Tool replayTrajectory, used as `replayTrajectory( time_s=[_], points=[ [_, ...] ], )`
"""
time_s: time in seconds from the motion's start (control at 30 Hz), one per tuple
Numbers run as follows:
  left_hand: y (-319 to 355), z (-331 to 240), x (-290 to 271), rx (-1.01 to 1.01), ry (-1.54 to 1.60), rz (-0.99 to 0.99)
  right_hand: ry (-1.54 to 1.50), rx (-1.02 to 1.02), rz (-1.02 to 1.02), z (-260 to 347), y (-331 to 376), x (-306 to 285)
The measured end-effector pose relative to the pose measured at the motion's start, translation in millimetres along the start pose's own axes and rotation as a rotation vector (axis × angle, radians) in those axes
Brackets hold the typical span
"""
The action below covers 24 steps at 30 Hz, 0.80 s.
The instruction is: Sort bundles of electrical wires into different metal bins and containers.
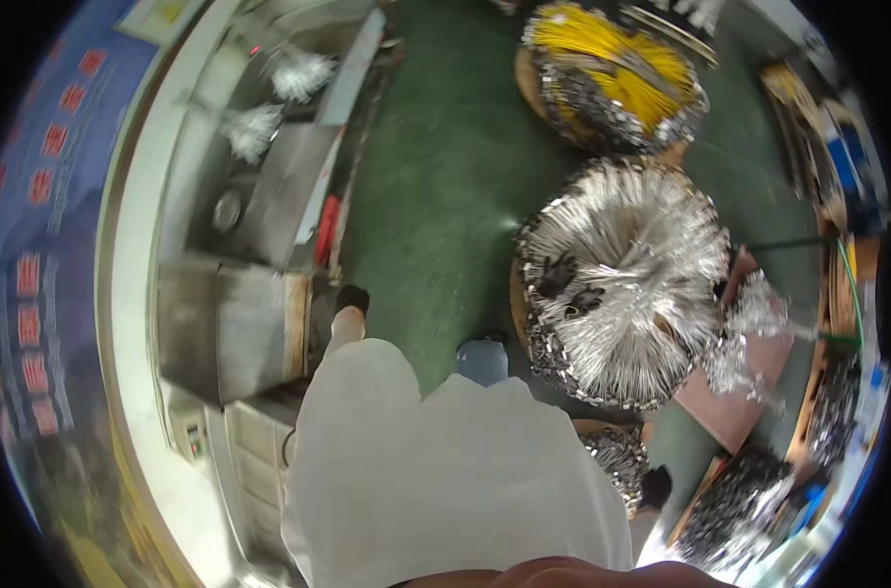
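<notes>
My left hand (352, 298), in a black glove, hangs beside the front edge of the steel bench. My right hand (656, 485), also gloved in black, is low at my right side, next to a small heap of shiny metal pieces (617, 461). The fingers of both hands are too small and blurred to make out, and I see nothing held. Ahead on the right is a large round heap of thin silvery-white strands (641, 265), fanned out with shiny ends around its rim. Two loose black gloves (560, 276) lie on its left part.
Behind that heap stands a round stack of yellow strands (612, 54). Along the left runs a steel bench with a basin (227, 209), white strand bundles (252, 130) and a red object (328, 230). Green floor (435, 167) lies between. Metal pieces (734, 510) are piled at right.
</notes>
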State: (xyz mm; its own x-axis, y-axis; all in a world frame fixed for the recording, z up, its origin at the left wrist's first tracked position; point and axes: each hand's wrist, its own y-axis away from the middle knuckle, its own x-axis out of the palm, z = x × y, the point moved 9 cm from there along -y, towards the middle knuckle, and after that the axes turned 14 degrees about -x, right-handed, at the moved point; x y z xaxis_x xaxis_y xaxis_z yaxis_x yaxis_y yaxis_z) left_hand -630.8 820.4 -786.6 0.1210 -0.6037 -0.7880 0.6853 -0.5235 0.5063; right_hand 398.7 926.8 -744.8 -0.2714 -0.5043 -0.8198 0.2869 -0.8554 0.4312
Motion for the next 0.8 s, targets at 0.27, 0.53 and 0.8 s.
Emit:
replayTrajectory(
  time_s=[0.27, 0.53, 0.8],
  points=[
    [273.0, 32.5, 207.9, 0.115, 0.411, 0.246, -0.899, 0.110, 0.188, 234.0, -251.3, 53.2],
    [278.4, 78.5, 222.2, 0.006, 0.590, -0.005, -0.340, -0.700, 0.471, 508.0, -299.2, 131.9],
    [278.1, 194.2, 232.2, -0.493, 1.131, 0.114, 0.388, -1.187, 0.568, 810.2, -280.0, 185.0]
  ],
)
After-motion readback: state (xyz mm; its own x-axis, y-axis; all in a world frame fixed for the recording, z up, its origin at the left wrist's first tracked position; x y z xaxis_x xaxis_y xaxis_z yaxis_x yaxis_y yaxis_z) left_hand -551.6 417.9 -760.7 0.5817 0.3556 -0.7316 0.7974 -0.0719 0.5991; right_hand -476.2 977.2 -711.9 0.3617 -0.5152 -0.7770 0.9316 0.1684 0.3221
